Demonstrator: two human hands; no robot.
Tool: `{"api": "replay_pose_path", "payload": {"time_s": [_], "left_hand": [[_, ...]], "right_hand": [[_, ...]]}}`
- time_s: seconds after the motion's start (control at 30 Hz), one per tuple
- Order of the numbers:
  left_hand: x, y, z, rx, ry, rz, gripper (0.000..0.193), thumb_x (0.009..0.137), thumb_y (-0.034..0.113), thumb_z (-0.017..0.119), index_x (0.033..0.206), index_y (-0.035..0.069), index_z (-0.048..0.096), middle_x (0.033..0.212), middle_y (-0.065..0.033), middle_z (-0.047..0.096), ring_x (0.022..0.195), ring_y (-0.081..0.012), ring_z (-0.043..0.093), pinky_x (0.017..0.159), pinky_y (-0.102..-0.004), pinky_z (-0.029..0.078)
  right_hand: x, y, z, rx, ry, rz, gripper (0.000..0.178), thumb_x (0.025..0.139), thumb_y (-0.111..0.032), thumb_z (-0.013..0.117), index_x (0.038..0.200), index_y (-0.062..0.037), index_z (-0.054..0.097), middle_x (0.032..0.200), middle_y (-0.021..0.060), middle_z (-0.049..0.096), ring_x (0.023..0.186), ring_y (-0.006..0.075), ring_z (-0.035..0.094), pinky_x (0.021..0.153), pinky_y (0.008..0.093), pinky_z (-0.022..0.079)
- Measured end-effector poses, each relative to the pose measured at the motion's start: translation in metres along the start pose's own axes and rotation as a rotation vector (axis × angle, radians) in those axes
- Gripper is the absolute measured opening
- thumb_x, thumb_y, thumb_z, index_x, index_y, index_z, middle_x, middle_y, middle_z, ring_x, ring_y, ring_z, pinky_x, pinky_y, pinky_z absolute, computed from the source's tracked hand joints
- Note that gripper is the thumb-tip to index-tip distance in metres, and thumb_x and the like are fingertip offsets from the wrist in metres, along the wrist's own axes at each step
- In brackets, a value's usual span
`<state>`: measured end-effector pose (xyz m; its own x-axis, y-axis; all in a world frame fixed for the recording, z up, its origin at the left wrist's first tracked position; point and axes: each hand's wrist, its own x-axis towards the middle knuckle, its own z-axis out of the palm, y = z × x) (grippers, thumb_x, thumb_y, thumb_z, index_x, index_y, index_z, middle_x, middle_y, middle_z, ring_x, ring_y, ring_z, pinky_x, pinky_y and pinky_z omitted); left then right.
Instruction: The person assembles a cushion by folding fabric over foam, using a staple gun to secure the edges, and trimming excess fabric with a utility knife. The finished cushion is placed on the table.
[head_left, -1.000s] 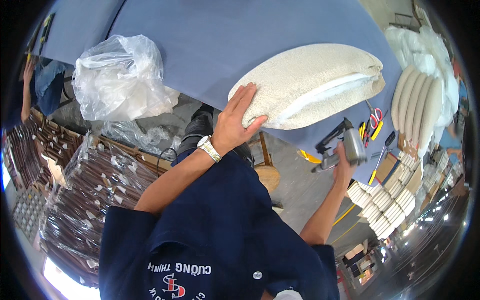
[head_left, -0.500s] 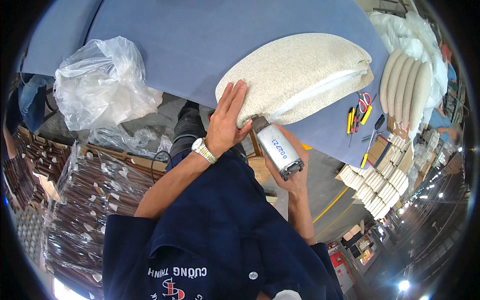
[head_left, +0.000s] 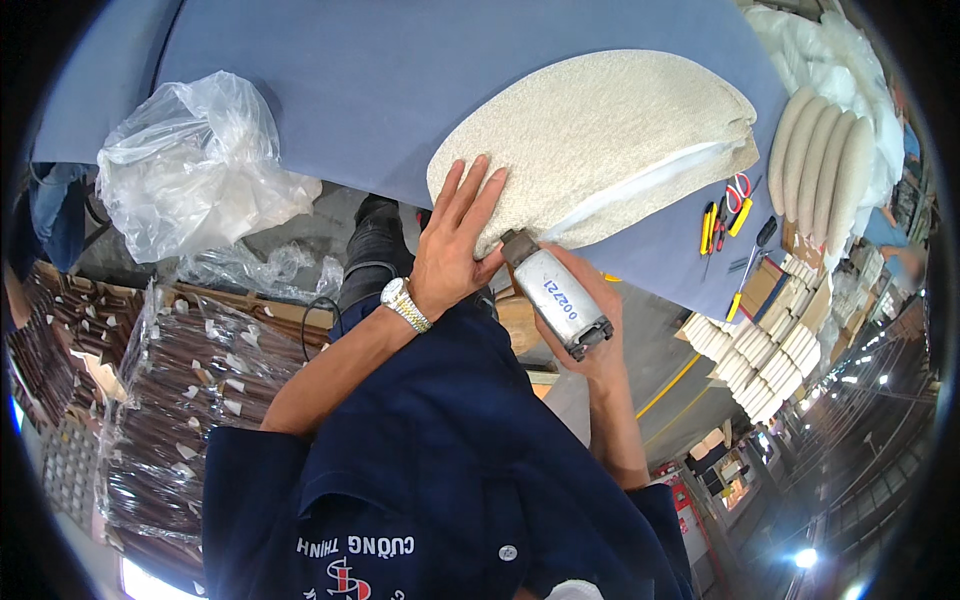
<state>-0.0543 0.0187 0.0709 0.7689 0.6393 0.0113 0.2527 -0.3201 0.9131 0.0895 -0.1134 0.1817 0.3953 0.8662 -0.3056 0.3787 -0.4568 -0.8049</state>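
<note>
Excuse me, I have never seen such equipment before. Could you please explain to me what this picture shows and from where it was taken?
There is no robot here, only a person's two bare hands. The camera sits on the person's head, looking down; its wide fisheye lens bends straight edges.

The left hand rests spread on a large, cream-coloured padded piece. The right hand grips a grey metal tool, probably a staple gun, with its nose at the piece's near edge. Whether it touches is hard to see.

The piece lies on a blue-grey table. Near its right end are red-handled scissors and yellow-and-black hand tools.
</note>
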Motion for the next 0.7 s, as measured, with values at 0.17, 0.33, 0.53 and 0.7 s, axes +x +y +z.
{"api": "replay_pose_path", "payload": {"time_s": [0.17, 0.33, 0.53, 0.7], "left_hand": [[0.004, 0.004, -0.012, -0.008, -0.086, -0.061, 0.111, 0.062, -0.007, 0.083, 0.16, 0.016, 0.038, 0.167, -0.015, 0.032, 0.153, -0.0448, 0.028, 0.119, -0.0495, 0.042], [0.007, 0.006, -0.018, -0.053, -0.082, -0.098, 0.108, 0.061, -0.014, 0.075, 0.159, 0.015, 0.041, 0.166, -0.0148, 0.035, 0.154, -0.0404, 0.03, 0.122, -0.0471, 0.038], [0.006, 0.003, -0.017, -0.038, -0.107, -0.067, 0.109, 0.063, -0.01, 0.082, 0.16, 0.016, 0.039, 0.167, -0.0137, 0.034, 0.154, -0.0422, 0.029, 0.118, -0.0482, 0.042], [0.007, 0.016, -0.001, 0.017, -0.108, -0.05, 0.103, 0.069, -0.003, 0.085, 0.159, 0.009, 0.038, 0.165, -0.0165, 0.036, 0.154, -0.0418, 0.03, 0.122, -0.0488, 0.037]], "right_hand": [[0.007, -0.001, 0.006, 0.026, -0.002, -0.002, 0.06, 0.077, -0.009, 0.074, 0.136, -0.001, 0.061, 0.119, 0.0185, 0.071, 0.105, 0.0307, 0.072, 0.093, 0.0357, 0.054], [0.009, -0.002, 0.014, 0.162, 0.018, 0.07, 0.06, 0.081, -0.028, 0.076, 0.134, -0.0033, 0.063, 0.121, 0.019, 0.071, 0.11, 0.0357, 0.071, 0.093, 0.0372, 0.053], [0.002, -0.014, 0.02, 0.09, 0.075, 0.094, 0.059, 0.079, -0.01, 0.074, 0.136, -0.0027, 0.061, 0.117, 0.0143, 0.072, 0.098, 0.0209, 0.072, 0.087, 0.0307, 0.054], [-0.03, 0.008, 0.009, 0.022, 0.2, 0.005, 0.058, 0.079, -0.017, 0.077, 0.134, -0.0031, 0.063, 0.125, 0.0197, 0.069, 0.114, 0.0367, 0.069, 0.098, 0.0397, 0.051]]}}
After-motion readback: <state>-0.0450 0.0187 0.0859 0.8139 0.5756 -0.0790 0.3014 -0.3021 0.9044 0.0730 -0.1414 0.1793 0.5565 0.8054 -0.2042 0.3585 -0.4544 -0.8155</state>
